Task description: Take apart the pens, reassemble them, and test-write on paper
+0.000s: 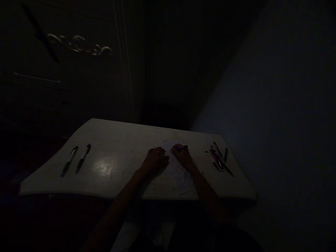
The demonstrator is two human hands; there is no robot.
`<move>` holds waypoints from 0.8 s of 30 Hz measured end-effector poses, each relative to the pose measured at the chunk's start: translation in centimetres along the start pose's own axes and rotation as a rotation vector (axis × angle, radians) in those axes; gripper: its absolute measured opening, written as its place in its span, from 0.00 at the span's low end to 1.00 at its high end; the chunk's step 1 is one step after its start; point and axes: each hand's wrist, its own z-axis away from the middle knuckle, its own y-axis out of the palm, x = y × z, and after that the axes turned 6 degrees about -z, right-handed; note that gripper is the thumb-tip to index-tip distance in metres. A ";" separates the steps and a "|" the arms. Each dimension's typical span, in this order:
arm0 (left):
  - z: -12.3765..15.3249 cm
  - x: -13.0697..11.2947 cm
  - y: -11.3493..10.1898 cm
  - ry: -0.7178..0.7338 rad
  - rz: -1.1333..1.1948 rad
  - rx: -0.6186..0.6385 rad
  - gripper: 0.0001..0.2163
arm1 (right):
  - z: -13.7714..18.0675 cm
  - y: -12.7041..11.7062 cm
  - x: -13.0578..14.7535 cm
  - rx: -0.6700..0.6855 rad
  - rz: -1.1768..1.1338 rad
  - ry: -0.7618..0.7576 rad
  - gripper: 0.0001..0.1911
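The scene is very dark. A sheet of paper [175, 170] lies at the middle of a pale table [115, 157]. My left hand [154, 159] rests flat on the paper's left part, fingers stretched out, a ring on one finger. My right hand [183, 155] is closed round a pen [180, 148] whose tip touches the paper near its far edge. Both forearms reach in from the near edge of the table.
Two dark pens [76, 159] lie side by side at the table's left end. Several pens [217, 157], some red, lie in a loose bunch at the right end. A carved cabinet [78, 45] stands behind on the left, a plain wall [275, 105] on the right.
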 end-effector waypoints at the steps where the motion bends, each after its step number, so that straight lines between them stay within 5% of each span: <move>1: 0.0 0.0 0.0 -0.003 -0.002 0.000 0.11 | 0.0 0.0 0.0 -0.013 0.016 0.006 0.13; 24: -0.2 0.0 -0.1 -0.041 0.011 0.013 0.11 | -0.5 -0.3 -0.9 -0.048 0.256 -0.068 0.14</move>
